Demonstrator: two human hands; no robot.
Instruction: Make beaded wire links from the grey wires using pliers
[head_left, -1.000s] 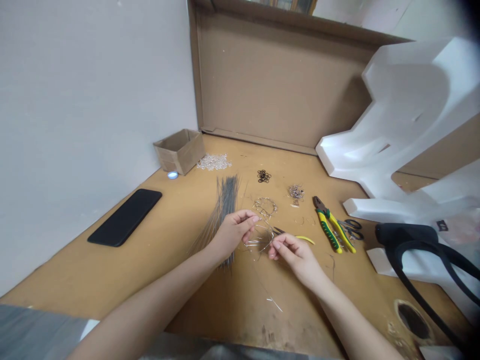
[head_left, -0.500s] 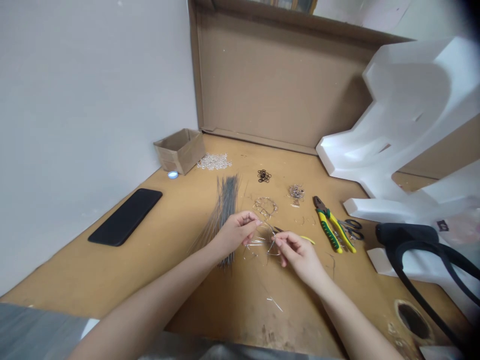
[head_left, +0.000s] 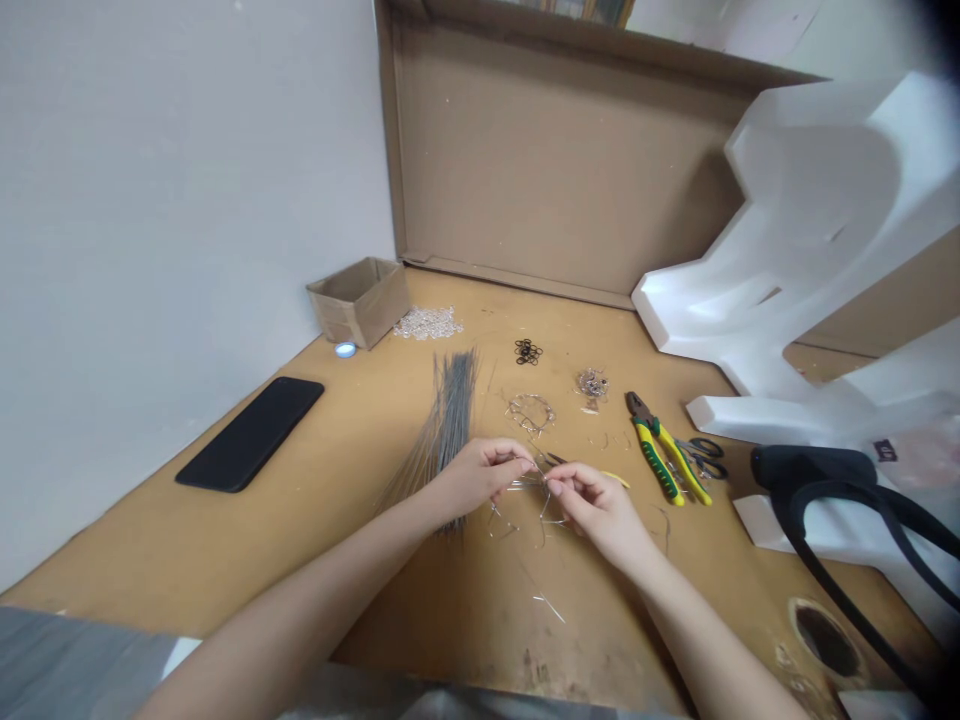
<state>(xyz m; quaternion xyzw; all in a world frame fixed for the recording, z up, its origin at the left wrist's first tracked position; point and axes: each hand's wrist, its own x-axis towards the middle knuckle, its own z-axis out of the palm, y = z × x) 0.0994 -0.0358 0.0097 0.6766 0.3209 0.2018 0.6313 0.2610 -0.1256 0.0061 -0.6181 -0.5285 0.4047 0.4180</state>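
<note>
A thin wire piece (head_left: 545, 500) with short spiky ends hangs from my fingertips above the table. My left hand (head_left: 487, 474) pinches it from the left, and my right hand (head_left: 589, 498) pinches it close by, the fingertips almost meeting. Under my left forearm and hand lies a bundle of straight grey wires (head_left: 455, 400), partly covered. Just beyond my hands rests a ring of twisted wire (head_left: 531, 413). A tool with a yellow handle (head_left: 616, 479) shows behind my right hand, mostly hidden.
Pliers with yellow-green handles (head_left: 666, 450) and scissors (head_left: 705, 455) lie at the right. Farther back are black rings (head_left: 528, 351), a small wire heap (head_left: 592, 383), clear beads (head_left: 429, 322) and a cardboard box (head_left: 360, 302). A black phone (head_left: 251, 434) lies left; white foam (head_left: 810, 230) stands right.
My left hand has moved right and slightly down, bringing its fingertips close to those of my right hand. The wire piece hangs slightly lower. My right hand has barely moved.
</note>
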